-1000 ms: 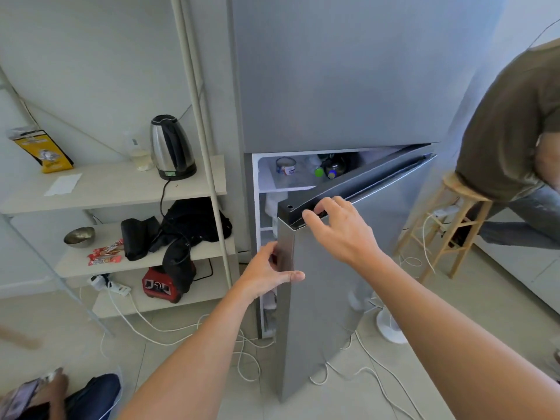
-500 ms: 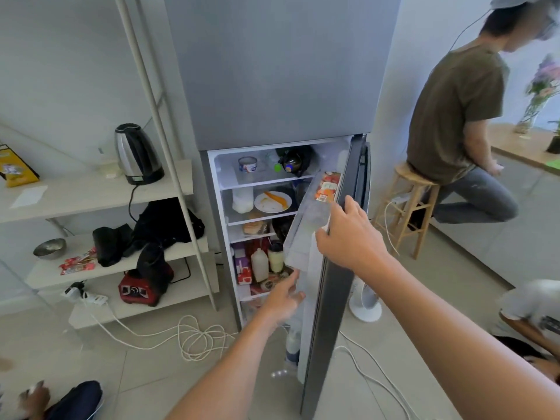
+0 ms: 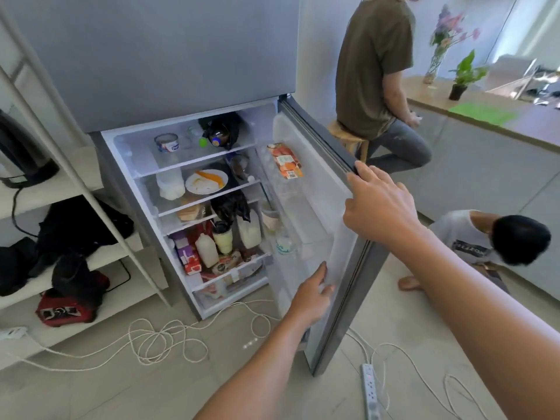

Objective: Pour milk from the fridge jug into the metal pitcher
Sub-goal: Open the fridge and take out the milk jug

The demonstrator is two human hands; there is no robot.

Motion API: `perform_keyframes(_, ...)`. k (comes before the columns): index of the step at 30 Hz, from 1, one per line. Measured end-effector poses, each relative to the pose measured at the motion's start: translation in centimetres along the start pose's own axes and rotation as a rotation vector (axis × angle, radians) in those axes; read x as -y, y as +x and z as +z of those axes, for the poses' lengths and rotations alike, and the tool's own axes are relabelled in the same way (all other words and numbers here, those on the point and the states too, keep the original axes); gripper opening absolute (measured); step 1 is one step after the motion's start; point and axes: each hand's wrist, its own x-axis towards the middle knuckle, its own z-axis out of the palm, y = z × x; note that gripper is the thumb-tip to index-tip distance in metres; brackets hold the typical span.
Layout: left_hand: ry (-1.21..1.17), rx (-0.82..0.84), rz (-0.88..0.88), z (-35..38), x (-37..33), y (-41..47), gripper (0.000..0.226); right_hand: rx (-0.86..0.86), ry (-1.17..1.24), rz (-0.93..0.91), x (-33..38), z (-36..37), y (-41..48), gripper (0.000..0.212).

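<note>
The fridge door (image 3: 321,189) stands wide open. On the lower shelf inside stands a small white plastic jug (image 3: 206,250) with a white cap. A larger white jug (image 3: 170,184) sits on the second shelf beside a plate (image 3: 207,181), and a pale container (image 3: 249,232) stands behind a black-lidded cup. My left hand (image 3: 312,296) grips the inner edge of the door low down, thumb up. My right hand (image 3: 380,207) rests on the door's top outer corner with fingers nearly straight. No metal pitcher is in view.
A shelf unit (image 3: 75,183) with a kettle (image 3: 21,153), bags and a red appliance stands left of the fridge. Loose white cables (image 3: 163,341) and a power strip (image 3: 370,389) lie on the floor. One person sits on a stool (image 3: 348,137); another crouches (image 3: 497,244) right of the door.
The door has swung from nearly closed to wide open, uncovering the shelves. My left hand slid down the door's inner edge and my right hand stayed at its top corner.
</note>
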Motion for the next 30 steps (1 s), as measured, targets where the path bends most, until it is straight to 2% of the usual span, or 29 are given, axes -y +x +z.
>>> perform_keyframes(4,0.032,0.07,0.0,1.1,-0.6,0.9,0.063,-0.014,-0.013,0.018,-2.3,-0.1,0.2,0.052)
perform_keyframes(7,0.056,0.057,-0.001,0.6,0.1,1.4,0.062,-0.018,-0.018,0.039,-3.3,0.2,0.6,0.054)
perform_keyframes(10,0.088,-0.018,-0.022,-1.0,1.3,1.5,0.056,-0.173,0.03,0.036,-2.5,1.2,0.2,0.054)
perform_keyframes(12,0.099,-0.077,-0.06,-2.7,2.6,2.0,0.052,-0.305,0.114,-0.039,-0.6,2.5,-0.9,0.048)
perform_keyframes(14,0.125,-0.116,-0.106,-4.5,4.0,2.2,0.05,-0.325,0.221,-0.127,1.7,4.7,-2.2,0.04)
perform_keyframes(16,0.146,-0.14,-0.147,-6.5,5.4,2.4,0.05,-0.229,0.279,-0.166,3.6,8.2,-3.4,0.035)
perform_keyframes(18,0.145,-0.146,-0.169,-8.5,6.9,2.7,0.047,-0.075,0.321,-0.124,5.0,12.5,-4.0,0.035)
perform_keyframes(22,0.191,-0.144,-0.202,-11.4,10.2,3.1,0.05,0.318,0.412,0.111,5.9,21.0,-5.5,0.042)
perform_keyframes(24,0.214,-0.126,-0.237,-12.4,12.4,3.5,0.055,0.451,0.435,0.23,6.3,24.9,-6.1,0.046)
perform_keyframes(30,0.294,-0.054,-0.225,-12.5,18.4,7.0,0.054,0.528,0.468,0.468,6.7,34.0,-6.4,0.042)
